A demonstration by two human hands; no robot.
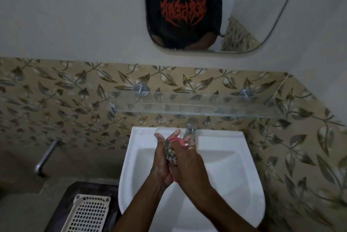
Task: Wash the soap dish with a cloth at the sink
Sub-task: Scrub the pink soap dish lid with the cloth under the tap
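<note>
Over the white sink my two hands press together around a pink soap dish. Only its upper rim and a sliver near my wrists show. My left hand cups the dish from the left, fingers stretched upward. My right hand, with a ring on one finger, presses a patterned grey cloth against the dish. Soapy wetness shines on my left hand. The chrome tap stands just behind my fingertips; I cannot tell whether water runs.
A glass shelf on two metal mounts spans the tiled wall above the tap. A mirror hangs higher up. A cream plastic basket sits lower left beside the sink, and a metal pipe juts from the left wall.
</note>
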